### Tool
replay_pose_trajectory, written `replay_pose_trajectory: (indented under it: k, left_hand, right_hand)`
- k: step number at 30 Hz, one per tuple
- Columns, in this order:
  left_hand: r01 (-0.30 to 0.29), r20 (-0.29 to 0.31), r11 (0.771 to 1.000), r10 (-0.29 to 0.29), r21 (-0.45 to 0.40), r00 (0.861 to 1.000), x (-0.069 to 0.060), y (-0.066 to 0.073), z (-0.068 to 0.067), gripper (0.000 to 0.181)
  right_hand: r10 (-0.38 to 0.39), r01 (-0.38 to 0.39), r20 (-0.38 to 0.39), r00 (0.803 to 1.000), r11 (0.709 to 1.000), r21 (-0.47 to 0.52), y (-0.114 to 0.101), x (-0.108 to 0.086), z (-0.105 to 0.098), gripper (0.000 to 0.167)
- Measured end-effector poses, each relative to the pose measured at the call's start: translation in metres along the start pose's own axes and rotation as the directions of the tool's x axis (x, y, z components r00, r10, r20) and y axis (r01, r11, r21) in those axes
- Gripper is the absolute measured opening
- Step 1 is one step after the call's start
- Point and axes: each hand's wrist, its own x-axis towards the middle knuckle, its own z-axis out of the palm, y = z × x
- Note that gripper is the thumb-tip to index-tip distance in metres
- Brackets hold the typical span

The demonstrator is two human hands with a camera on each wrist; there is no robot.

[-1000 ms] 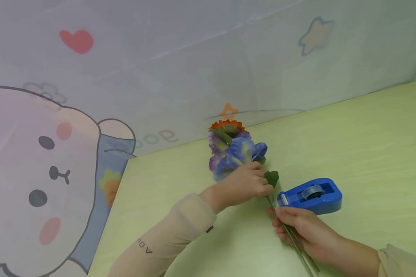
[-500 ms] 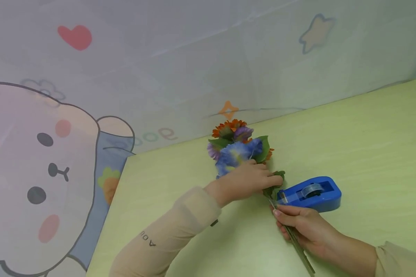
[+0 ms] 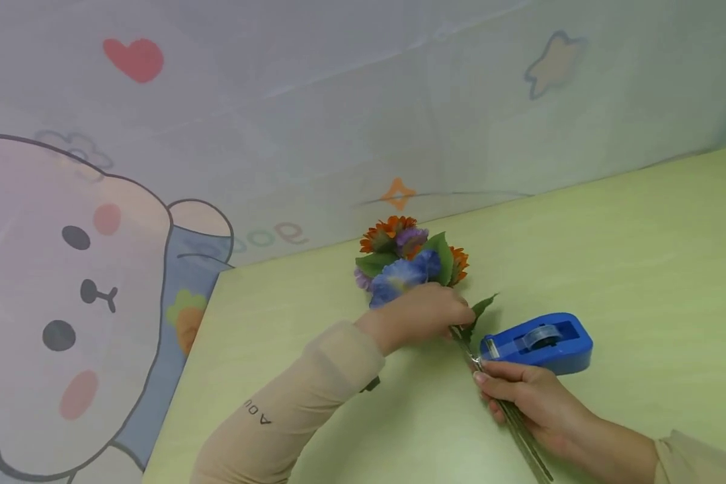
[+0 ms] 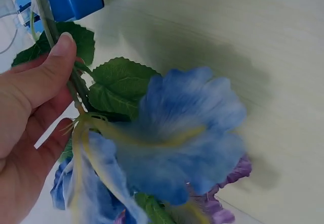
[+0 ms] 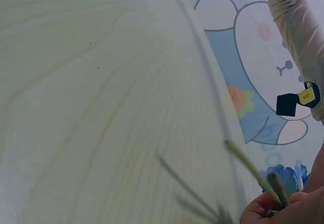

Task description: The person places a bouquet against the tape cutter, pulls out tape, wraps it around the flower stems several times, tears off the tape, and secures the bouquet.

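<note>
A bunch of artificial flowers (image 3: 399, 277) has blue, purple and orange blooms, green leaves and long stems (image 3: 525, 440). Just below the blooms, my left hand (image 3: 420, 314) holds the stems; in the left wrist view its thumb (image 4: 62, 52) presses against them, beside a large blue flower (image 4: 190, 128). Lower down, my right hand (image 3: 541, 407) grips the stems between thumb and fingers. Something clear and shiny, like tape, shows on the stems (image 4: 44, 11) between the hands. Close to the right hand stands a blue tape dispenser (image 3: 571, 353) with a clear roll. Stem ends (image 5: 253, 171) stick out of the right hand.
The pale green table (image 3: 653, 269) meets a printed backdrop (image 3: 314, 87) at its far edge. A cartoon animal (image 3: 97, 289) covers the backdrop at the left. A small dark wrist device (image 5: 296, 102) sits on the left sleeve.
The bunch has turned, bringing green leaves and an orange flower into view on its right. My left fingers have shifted on the stems. The right hand and dispenser stay nearly in place.
</note>
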Motion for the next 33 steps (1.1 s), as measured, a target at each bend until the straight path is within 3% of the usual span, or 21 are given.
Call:
replay_pose_trajectory:
  k: [6,11,18,23,28,33]
  left_hand:
    - [0.005,-0.007,0.991,-0.004,0.134,1.000,0.001,0.002,0.001,0.010]
    - [0.009,-0.114,0.973,0.018,0.230,0.993,0.001,0.001,0.001,0.011]
    - [-0.001,-0.264,0.953,0.085,0.304,0.961,-0.004,0.001,0.004,0.009]
    - [0.019,-0.346,0.949,0.097,0.316,0.933,-0.011,0.001,0.014,0.006]
    - [0.038,-0.391,0.956,0.082,0.291,0.917,-0.016,-0.002,0.020,0.015]
    - [0.049,-0.430,0.973,0.054,0.224,0.901,-0.022,-0.005,0.021,0.017]
  right_hand:
    - [0.041,-0.045,0.076,0.996,0.997,0.059,-0.001,0.003,-0.002,0.040]
    - [0.039,-0.068,0.194,0.980,0.987,0.148,-0.002,0.006,-0.015,0.035]
    - [0.044,-0.169,0.372,0.927,0.935,0.312,-0.002,0.006,-0.021,0.035]
    - [0.054,-0.224,0.429,0.902,0.907,0.356,0.002,0.007,-0.019,0.036]
    - [0.044,-0.199,0.422,0.906,0.922,0.333,0.002,0.008,-0.017,0.031]
    - [0.018,-0.138,0.368,0.930,0.944,0.301,0.006,0.010,-0.016,0.026]
